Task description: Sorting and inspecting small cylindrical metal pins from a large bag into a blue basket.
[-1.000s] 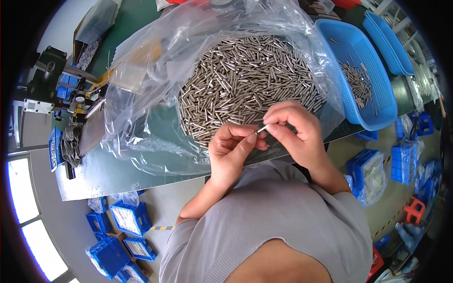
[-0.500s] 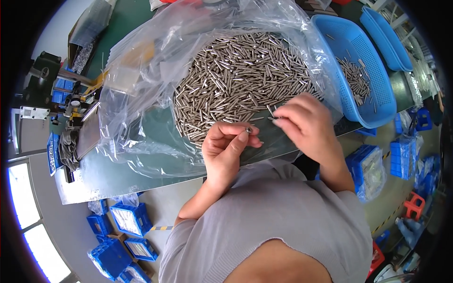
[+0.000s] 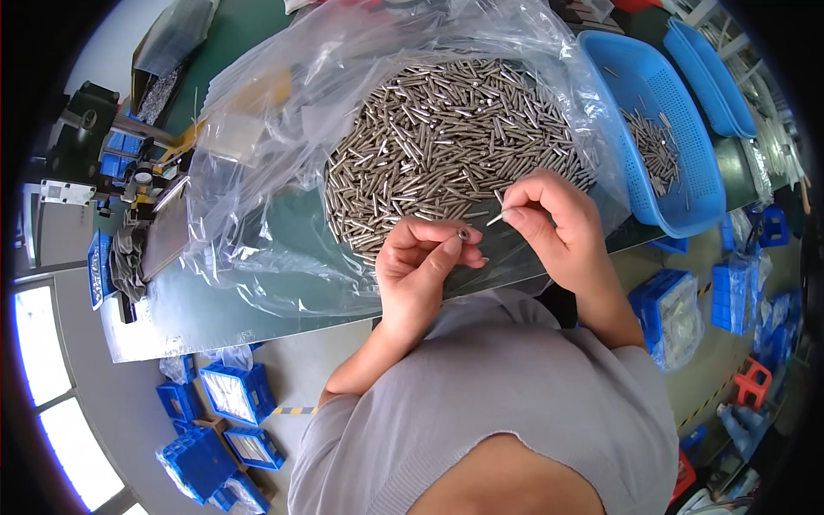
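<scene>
Left hand (image 3: 416, 264) pinches a small metal ring (image 3: 463, 234); right hand (image 3: 560, 230), nearby, pinches a thin pin (image 3: 494, 220) near the heap of pins (image 3: 446, 142). The pin seems light, stiff, slippery, best gripped by one end.

Centre: slender silver metal pin (image 3: 494, 220), one end hidden by the right hand (image 3: 560, 228); small round metal piece (image 3: 463, 234), detail unresolved. Upper centre: clear plastic sheeting (image 3: 322, 53), cut off above.

Passage, obstacles
Slim opening seen between left hand (image 3: 416, 264) and right hand (image 3: 562, 230); way ahead blocked by metal pins (image 3: 455, 142), rightward by blue basket (image 3: 642, 70), leftward by plastic sheet (image 3: 318, 94).
</scene>
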A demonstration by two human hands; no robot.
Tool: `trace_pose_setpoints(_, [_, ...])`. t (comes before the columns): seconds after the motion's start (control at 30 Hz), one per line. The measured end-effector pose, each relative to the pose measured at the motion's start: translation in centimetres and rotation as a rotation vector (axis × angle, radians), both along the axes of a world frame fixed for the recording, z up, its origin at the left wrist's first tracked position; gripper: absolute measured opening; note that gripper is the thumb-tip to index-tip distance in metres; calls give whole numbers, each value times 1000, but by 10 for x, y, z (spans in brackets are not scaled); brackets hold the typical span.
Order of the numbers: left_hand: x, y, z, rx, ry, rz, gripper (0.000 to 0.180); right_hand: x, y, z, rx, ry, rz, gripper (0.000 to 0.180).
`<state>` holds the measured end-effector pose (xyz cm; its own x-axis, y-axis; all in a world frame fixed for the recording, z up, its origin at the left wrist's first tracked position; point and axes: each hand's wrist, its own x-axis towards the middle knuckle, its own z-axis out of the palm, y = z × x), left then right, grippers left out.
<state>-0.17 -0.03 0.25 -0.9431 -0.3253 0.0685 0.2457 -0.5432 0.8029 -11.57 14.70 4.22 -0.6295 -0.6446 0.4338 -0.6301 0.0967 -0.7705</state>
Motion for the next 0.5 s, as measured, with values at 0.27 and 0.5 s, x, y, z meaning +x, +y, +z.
trace_pose_setpoints(0.27, [1,0,-1,-2,-12,-7,7,8,-9,-11,-163,-260,121,6])
trace_pose_setpoints(0.5, [2,0,-4,6,-13,3,8,3,-16,-20,-141,-28,128,9])
